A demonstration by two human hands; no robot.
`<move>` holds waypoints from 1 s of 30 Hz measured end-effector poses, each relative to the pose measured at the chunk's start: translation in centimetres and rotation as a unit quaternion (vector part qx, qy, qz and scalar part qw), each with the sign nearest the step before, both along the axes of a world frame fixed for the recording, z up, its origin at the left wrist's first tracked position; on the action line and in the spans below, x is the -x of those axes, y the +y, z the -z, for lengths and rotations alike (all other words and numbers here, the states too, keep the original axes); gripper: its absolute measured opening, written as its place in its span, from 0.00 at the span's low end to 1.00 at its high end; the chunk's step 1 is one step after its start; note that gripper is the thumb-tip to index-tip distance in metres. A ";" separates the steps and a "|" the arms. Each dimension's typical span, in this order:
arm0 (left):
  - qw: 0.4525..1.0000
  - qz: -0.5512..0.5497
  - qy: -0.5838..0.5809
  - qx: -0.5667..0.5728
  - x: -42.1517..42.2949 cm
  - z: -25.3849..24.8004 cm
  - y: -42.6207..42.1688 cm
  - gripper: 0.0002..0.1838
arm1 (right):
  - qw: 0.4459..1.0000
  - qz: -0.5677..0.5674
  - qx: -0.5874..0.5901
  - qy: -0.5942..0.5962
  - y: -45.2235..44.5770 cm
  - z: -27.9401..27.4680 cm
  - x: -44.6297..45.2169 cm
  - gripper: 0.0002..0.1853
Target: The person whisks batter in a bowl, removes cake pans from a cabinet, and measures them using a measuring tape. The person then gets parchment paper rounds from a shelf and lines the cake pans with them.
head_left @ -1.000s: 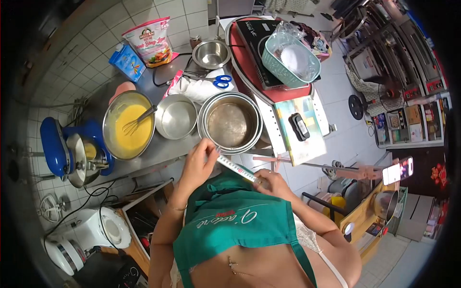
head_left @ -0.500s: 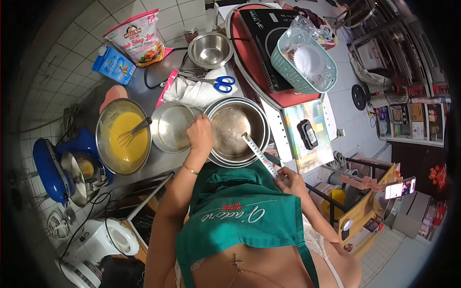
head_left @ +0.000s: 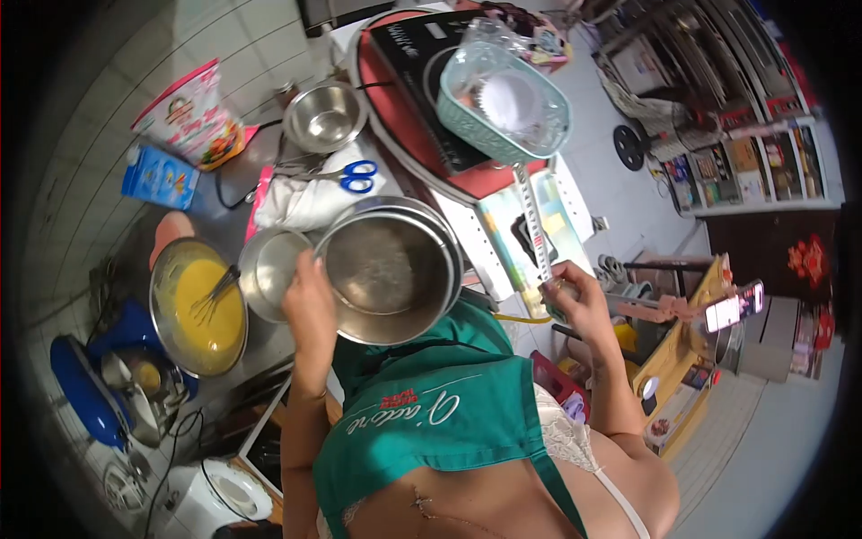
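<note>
My left hand (head_left: 311, 310) grips the left rim of a round metal pan (head_left: 382, 269), which is lifted and tilted over the other nested pans (head_left: 456, 256). In my right hand (head_left: 575, 301) is a tape measure (head_left: 534, 225), its white blade extended upward past the book toward the green basket. A shallow round pan (head_left: 268, 269) lies just left of my left hand. Farther left, a metal bowl (head_left: 208, 310) holds yellow batter and a whisk (head_left: 215, 292).
Blue scissors (head_left: 357, 176) lie on a white bag beside a small steel bowl (head_left: 325, 117). A green basket (head_left: 503, 99) sits on a black cooktop (head_left: 409, 72). A blue mixer (head_left: 90, 386) stands left; a phone (head_left: 734, 305) is mounted at right.
My left hand has lifted and tilted a pan out of the nested stack. My right hand has moved the tape measure up and right, away from the pans. The view has shifted.
</note>
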State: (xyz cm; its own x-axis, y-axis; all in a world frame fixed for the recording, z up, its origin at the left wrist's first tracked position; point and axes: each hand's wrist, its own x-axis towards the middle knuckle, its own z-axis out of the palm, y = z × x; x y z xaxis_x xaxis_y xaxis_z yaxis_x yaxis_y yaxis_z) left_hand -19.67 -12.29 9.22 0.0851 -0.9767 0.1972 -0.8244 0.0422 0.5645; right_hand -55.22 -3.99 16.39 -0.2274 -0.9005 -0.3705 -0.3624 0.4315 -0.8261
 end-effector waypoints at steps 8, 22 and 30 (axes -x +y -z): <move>0.998 0.061 0.015 -0.024 -1.1 -2.4 -1.5 0.10 | 1.000 0.013 -0.014 0.021 1.1 -0.9 0.2 0.07; 0.988 0.016 0.060 0.143 -7.3 -1.2 -16.2 0.14 | 1.000 -0.009 0.009 -0.010 0.5 -0.7 -1.2 0.07; 0.999 -0.009 -0.025 0.048 -6.9 2.4 -20.2 0.17 | 1.000 0.004 -0.014 -0.027 3.2 1.0 -1.6 0.08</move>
